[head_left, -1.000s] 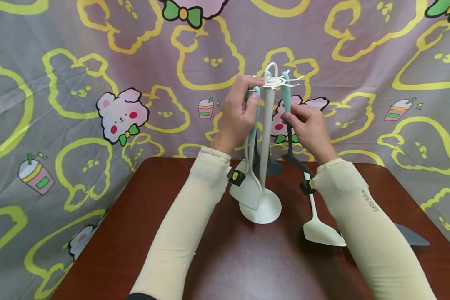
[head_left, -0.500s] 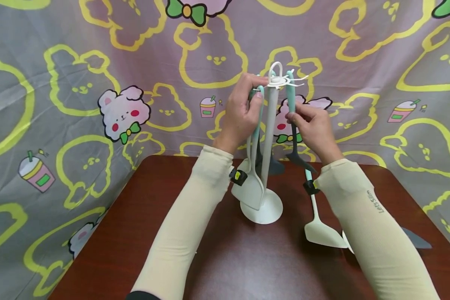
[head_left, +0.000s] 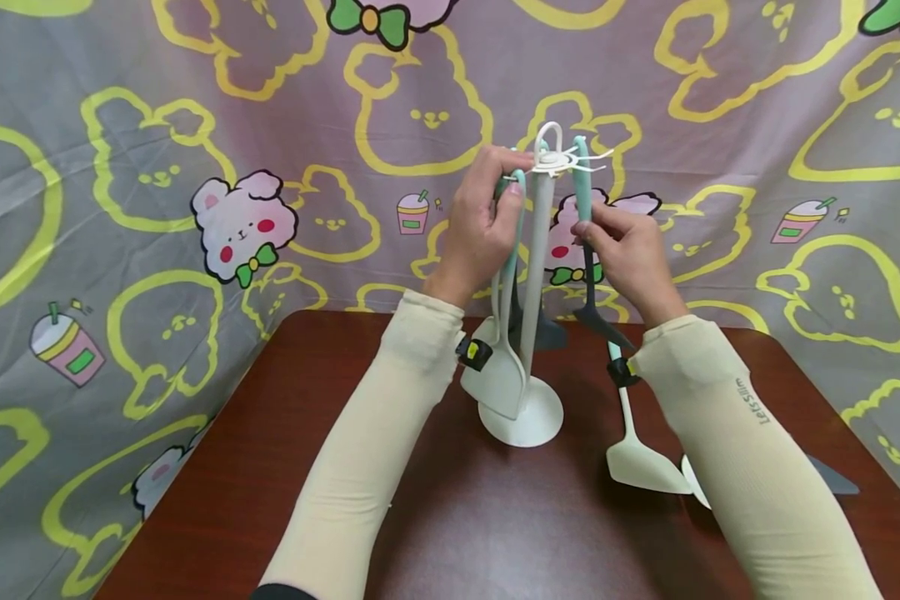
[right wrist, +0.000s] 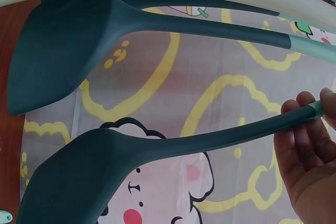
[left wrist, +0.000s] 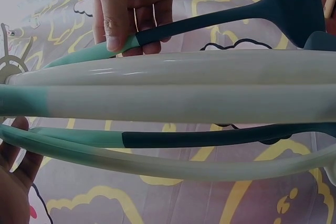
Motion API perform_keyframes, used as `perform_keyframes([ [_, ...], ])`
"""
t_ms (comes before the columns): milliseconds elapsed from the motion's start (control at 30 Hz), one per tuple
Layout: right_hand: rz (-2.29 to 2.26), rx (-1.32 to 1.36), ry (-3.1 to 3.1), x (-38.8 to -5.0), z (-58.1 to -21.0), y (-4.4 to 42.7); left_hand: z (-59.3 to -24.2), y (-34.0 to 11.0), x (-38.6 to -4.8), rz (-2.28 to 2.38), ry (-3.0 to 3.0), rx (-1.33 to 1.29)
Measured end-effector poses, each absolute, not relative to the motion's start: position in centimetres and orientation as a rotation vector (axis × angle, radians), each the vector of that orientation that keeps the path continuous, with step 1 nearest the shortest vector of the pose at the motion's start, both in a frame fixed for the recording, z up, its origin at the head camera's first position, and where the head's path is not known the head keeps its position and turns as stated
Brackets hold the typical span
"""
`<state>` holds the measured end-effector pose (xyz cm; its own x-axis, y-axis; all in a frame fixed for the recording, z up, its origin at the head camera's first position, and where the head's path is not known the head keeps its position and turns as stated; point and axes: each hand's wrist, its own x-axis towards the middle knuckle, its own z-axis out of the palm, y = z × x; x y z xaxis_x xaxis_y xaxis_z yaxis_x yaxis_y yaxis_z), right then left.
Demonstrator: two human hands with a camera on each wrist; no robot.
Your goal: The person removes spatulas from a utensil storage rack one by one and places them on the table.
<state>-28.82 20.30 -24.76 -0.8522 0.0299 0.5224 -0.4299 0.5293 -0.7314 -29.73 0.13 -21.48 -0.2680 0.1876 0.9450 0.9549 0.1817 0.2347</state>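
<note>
A dark blue-grey, flat-bladed turner with a smooth mint-green handle, seemingly plastic or silicone, hangs right of upper centre in the head view, blade lowest and angled rightward. The right hand pinches it where mint meets dark. Its handle top overlaps a hook of the slim white utensil rack with a round base; whether its eye is fully over that hook, I cannot tell. If it is not, letting go could drop the turner.

At upper centre, the left hand is curled around the rack's hooked top, thumb against the mint handle of a cream, broad-bladed spatula. That thumb could nudge the spatula's handle off its hook. The rack looks tall and narrow, so a sideways pull from the right hand might tip it, especially if the left hand eased off. At least 2 dark, mint-handled utensils hang behind the pole; a knock could set them swinging.

At lower right, a cream turner and a dark blade lie on the glossy red-brown table. The right sleeve passes above them and might brush them if lowered.
</note>
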Motion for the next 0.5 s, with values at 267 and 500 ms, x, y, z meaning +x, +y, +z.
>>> perform_keyframes([
  [267,1.278,0.294,-2.308,-28.90,-24.65,20.22,-21.52,0.09,-29.79,-1.144,-1.641,-1.096],
  [500,1.276,0.260,-2.292,-28.92,-24.31,20.26,-21.52,0.06,-29.78,-1.143,-1.639,-1.106],
])
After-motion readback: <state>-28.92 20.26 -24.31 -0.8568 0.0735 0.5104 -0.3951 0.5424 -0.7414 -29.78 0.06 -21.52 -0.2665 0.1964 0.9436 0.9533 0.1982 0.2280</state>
